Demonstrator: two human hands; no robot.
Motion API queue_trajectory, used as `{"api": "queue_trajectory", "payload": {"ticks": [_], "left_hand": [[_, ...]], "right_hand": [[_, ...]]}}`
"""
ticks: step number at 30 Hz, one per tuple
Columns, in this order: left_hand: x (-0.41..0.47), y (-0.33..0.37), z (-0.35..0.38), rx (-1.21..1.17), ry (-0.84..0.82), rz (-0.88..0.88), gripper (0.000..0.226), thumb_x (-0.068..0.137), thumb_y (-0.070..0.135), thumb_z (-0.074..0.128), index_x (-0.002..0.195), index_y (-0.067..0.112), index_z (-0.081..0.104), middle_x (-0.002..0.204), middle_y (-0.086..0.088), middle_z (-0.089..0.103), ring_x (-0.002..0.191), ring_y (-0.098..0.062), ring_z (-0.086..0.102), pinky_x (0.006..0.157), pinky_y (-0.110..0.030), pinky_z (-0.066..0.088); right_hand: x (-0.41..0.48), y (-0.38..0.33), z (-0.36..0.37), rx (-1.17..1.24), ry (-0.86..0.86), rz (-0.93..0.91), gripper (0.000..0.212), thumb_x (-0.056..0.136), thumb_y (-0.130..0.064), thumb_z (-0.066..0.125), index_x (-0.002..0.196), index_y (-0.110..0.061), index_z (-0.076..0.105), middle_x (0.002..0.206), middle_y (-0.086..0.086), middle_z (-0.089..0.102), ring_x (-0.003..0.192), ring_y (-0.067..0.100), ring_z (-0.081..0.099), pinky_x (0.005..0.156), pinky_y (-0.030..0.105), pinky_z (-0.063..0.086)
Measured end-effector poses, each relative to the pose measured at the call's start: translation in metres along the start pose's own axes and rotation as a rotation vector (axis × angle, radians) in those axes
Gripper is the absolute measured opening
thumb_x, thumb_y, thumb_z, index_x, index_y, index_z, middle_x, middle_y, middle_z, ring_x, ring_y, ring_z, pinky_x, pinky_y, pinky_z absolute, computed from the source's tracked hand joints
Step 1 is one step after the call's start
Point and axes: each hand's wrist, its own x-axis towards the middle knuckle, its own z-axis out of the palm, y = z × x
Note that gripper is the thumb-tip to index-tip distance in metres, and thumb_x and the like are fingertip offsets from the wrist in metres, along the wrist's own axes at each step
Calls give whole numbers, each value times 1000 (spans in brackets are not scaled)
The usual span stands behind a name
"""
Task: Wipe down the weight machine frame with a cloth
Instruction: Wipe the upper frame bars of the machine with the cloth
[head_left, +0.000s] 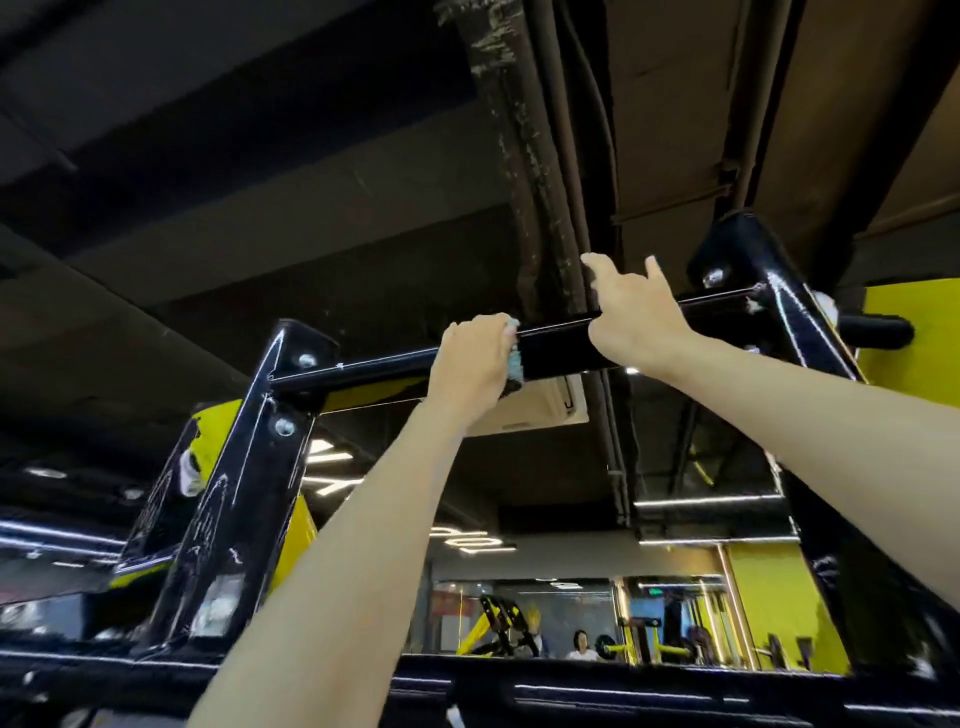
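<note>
Black painted steel forms the upper crossbar (561, 345) of the weight machine frame (244, 467), which runs between two sloped posts. The left hand (475, 364) is curled over this crossbar and grips a blue-green cloth (514, 361) against it; only an edge of the cloth shows beside the fingers. The right hand (636, 312) rests on the same crossbar, a little further right, with its fingers loose and spread upward, holding nothing. Far behind stand yellow gym machines (478, 631).
</note>
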Motion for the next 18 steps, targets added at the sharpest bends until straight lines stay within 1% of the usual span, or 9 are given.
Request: {"api": "queue_trajectory", "payload": {"ticks": [3, 5, 7, 10, 12, 13, 15, 16, 18], "left_hand": [[-23, -60, -7, 96, -53, -63, 29, 97, 6, 46, 124, 14, 54, 116, -3, 60, 110, -21, 56, 111, -48, 28], [-37, -98, -15, 119, -43, -79, 32, 98, 5, 43, 127, 14, 53, 120, -3, 59, 115, -22, 53, 114, -50, 22], [-54, -147, -22, 115, -24, -139, 30, 100, 8, 38, 125, 14, 54, 117, -3, 59, 115, -23, 53, 113, -51, 21], [-78, -209, -34, 166, -1, -283, 29, 102, 15, 32, 120, 13, 55, 115, -8, 58, 117, -28, 50, 110, -49, 21], [-75, -206, -36, 126, 4, -344, 25, 99, 8, 37, 114, 5, 57, 112, -15, 58, 115, -34, 49, 103, -50, 31], [-70, -195, -35, 106, -14, -318, 23, 97, 5, 40, 112, 3, 57, 112, -16, 57, 113, -34, 49, 99, -49, 34], [-66, -180, -26, 86, 0, -140, 22, 96, 7, 43, 115, 5, 53, 114, -12, 55, 111, -30, 48, 96, -42, 36], [-67, -182, -24, 53, 4, -43, 26, 96, 8, 43, 120, 5, 50, 117, -10, 53, 112, -29, 48, 98, -41, 36], [-76, -208, -32, 57, -33, 29, 35, 98, 11, 42, 132, 6, 43, 124, -9, 52, 116, -27, 47, 103, -40, 33]], "right_hand": [[4, -35, 21, 8, -24, -25, 75, 83, 4, 45, 151, -9, 16, 100, 13, 67, 115, 29, 54, 119, 42, -6], [6, -61, 38, 6, -40, -34, 75, 83, 4, 45, 151, -8, 17, 93, 7, 66, 121, 29, 51, 119, 42, -9], [8, -92, 58, 14, -68, -34, 74, 83, 1, 46, 151, -7, 18, 89, 2, 61, 128, 28, 46, 118, 43, -12], [13, -137, 91, -12, -95, -27, 72, 85, -5, 50, 151, -8, 21, 121, 7, 59, 140, 25, 33, 116, 45, -15], [17, -159, 110, -32, -114, -11, 68, 86, -8, 51, 149, -8, 26, 129, 9, 55, 142, 26, 27, 115, 46, -14], [19, -168, 119, -56, -116, -5, 64, 86, -10, 51, 146, -8, 31, 132, 8, 54, 142, 26, 27, 115, 47, -14], [23, -181, 133, -151, -78, 18, 54, 85, -16, 53, 138, -9, 42, 130, 7, 53, 139, 27, 31, 115, 50, -14], [26, -185, 139, -201, -59, 37, 52, 85, -19, 54, 135, -10, 45, 126, 7, 54, 136, 27, 34, 114, 52, -14], [34, -191, 146, -263, -53, 62, 52, 83, -27, 58, 132, -12, 50, 121, 5, 56, 130, 28, 40, 114, 54, -12]]}}
